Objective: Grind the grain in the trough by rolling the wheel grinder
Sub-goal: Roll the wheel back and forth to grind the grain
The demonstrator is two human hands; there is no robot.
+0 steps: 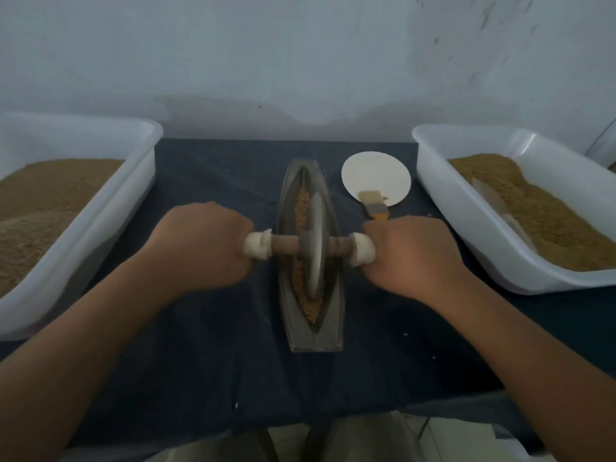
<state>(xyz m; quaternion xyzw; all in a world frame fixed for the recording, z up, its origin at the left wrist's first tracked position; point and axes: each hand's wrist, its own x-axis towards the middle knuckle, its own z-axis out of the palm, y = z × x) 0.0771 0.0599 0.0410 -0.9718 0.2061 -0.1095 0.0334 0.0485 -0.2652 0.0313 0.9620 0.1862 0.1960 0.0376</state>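
Observation:
A narrow boat-shaped metal trough [333,331] lies lengthwise in the middle of the dark cloth. Brown grain [302,208] lines its groove. The grey wheel grinder [315,248] stands upright in the groove, about midway along it. A wooden axle [285,245] runs through the wheel, with white-wrapped ends. My left hand [203,245] grips the left end of the axle. My right hand [410,255] grips the right end. Grain directly under the wheel is hidden.
A white tub [110,208] of brown grain stands at the left, and another white tub [466,208] with grain and a scoop [493,198] at the right. A round white plate [376,175] and a brush [375,203] lie just right of the trough. A wall rises behind.

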